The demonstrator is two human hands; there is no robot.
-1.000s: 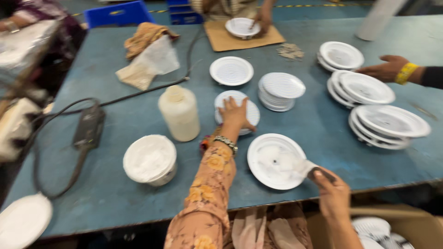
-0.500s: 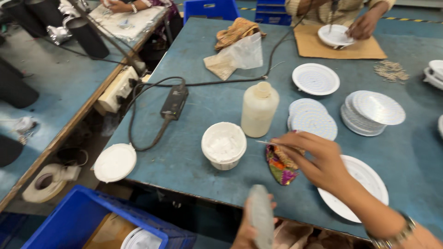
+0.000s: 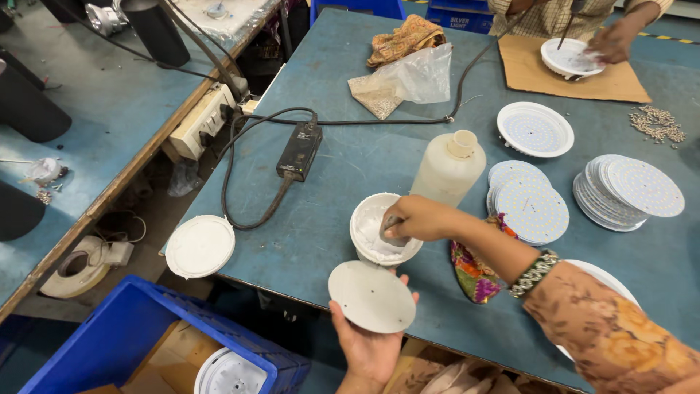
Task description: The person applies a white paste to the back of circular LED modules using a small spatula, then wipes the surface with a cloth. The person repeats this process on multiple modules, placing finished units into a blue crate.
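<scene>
White round disc [image 3: 371,297] flat on left palm [image 3: 372,343] (matte, plain).

We see a blue table [image 3: 350,168], a white tub [image 3: 384,232] of white paste at 6 o'clock, a pale grey disc [image 3: 371,296] below it, an orange floral sleeve [image 3: 612,335] at 4 o'clock, 1 black adapter [image 3: 299,149] and a blue crate [image 3: 138,343] at 7 o'clock.

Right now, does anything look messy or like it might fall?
Yes. A round white lid hangs partly over the edge of the blue table, above a blue plastic crate. Small pale loose bits lie scattered at the far right.
</scene>
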